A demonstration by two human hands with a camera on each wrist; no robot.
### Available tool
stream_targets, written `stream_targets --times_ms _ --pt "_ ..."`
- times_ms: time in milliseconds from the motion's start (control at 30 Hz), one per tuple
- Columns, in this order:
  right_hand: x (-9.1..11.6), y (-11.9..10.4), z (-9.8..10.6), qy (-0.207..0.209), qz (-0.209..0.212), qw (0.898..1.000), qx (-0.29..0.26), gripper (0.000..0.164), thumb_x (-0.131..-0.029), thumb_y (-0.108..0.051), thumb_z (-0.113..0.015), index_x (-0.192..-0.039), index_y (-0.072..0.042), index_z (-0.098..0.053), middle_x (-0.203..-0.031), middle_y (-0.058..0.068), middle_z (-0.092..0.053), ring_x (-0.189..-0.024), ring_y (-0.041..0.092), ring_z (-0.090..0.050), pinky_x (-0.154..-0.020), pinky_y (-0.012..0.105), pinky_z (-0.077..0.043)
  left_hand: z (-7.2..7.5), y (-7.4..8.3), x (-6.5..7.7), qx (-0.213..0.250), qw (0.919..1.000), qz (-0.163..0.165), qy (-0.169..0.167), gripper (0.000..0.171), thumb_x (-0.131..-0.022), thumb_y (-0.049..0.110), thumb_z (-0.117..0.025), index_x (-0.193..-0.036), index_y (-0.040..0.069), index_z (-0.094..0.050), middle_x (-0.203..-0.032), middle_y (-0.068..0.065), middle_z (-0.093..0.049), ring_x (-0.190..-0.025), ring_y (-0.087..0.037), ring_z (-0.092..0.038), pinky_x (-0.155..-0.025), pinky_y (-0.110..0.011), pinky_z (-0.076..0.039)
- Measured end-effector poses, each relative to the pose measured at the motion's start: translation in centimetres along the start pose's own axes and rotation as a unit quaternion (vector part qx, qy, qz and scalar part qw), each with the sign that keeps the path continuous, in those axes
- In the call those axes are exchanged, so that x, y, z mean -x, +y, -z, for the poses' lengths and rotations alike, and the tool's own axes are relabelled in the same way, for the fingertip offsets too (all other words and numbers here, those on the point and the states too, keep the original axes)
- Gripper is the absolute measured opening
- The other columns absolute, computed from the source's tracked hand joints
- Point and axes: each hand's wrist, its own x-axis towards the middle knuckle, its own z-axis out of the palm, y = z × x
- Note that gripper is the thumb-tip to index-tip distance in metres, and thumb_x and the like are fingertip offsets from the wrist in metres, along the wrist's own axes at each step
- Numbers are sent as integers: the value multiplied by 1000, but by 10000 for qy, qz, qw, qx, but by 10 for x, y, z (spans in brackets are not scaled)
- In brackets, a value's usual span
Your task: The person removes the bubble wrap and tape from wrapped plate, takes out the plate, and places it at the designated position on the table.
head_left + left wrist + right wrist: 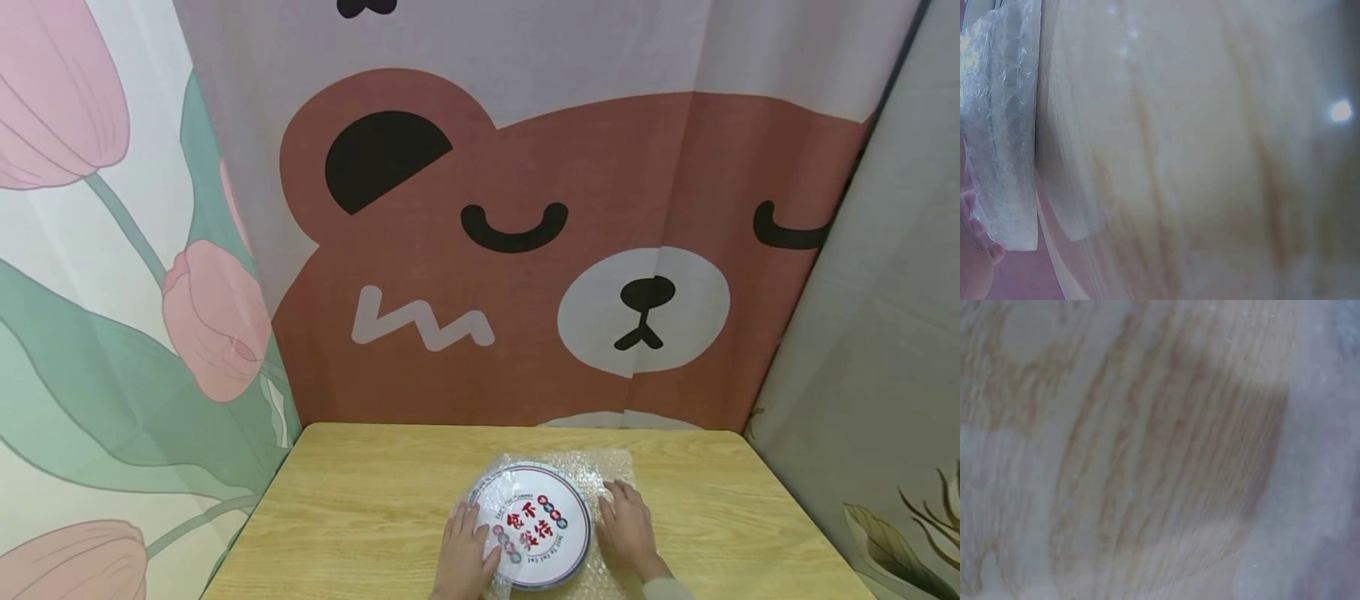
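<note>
A round white plate [534, 527] with red characters and a dark rim line lies on bubble wrap [611, 467] near the table's front edge. One fold of the wrap covers the plate's left side. On that fold rests my left hand [465, 550], fingers spread and fairly straight. My right hand [628, 529] lies along the wrap just right of the plate, fingers extended towards the back. In the left wrist view, a wrapped edge of bubble wrap [1007, 144] stands at the left, with fingertips [996, 251] below it. The right wrist view is blurred and mostly shows tabletop.
The wood-grain table [360, 500] stretches to both sides and behind the plate. A curtain with a bear print [525, 333] hangs at its back edge, a tulip-print curtain [150, 417] at the left and a pale curtain [847, 375] at the right.
</note>
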Motion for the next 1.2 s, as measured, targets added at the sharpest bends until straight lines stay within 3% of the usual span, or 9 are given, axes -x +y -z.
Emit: stream_targets --times_ms 533,900,1200 --pt "4 -14 5 -64 -171 9991 -391 31 -85 -13 -55 -110 6 -57 -116 30 -48 -106 43 -44 -85 58 -36 -3 -1 1 -35 10000 -15 92 33 -79 34 -60 -92 3 -64 -118 -18 -50 -116 -38 -39 -93 -50 -34" --pt "7 -19 -1 392 122 9969 -667 28 -81 -8 -60 -104 6 -59 -110 27 -52 -101 44 -48 -85 54 -39 -5 -2 1 -118 9999 -45 64 34 -79 35 -59 -92 4 -64 -119 -17 -49 -116 -37 -39 -93 -49 -33" --pt "6 -33 -2 128 11 9972 -731 29 -82 -10 -60 -107 5 -58 -113 26 -50 -106 44 -45 -89 55 -36 -2 0 1 -87 9999 -39 41 34 -79 33 -59 -92 3 -64 -118 -18 -50 -115 -38 -39 -93 -50 -34"
